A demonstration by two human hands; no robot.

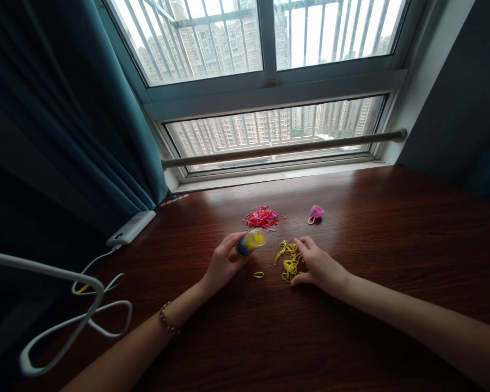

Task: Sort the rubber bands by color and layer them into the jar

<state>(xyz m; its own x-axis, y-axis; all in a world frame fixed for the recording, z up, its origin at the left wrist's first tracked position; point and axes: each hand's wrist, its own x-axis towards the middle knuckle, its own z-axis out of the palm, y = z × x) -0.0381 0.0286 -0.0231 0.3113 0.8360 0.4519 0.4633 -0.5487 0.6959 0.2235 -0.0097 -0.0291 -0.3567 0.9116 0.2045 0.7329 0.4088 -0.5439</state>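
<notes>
My left hand (224,262) is wrapped round a small clear container (251,241), tilted with its mouth toward the right; yellow and blue pieces show inside. On the dark wooden table, my right hand (316,264) has its thumb and fingers apart at the right side of a loose pile of yellow bands (289,262). One single yellow band (258,275) lies between the hands. Beyond the container is a heap of red and pink bands (261,216). A pink cap-like piece with a loop (317,212) rests farther right.
The brown table (392,234) reaches to a barred window with a metal rail (286,149). At the left are a blue curtain (118,109), a white power strip (131,228) and looped white cables (93,299).
</notes>
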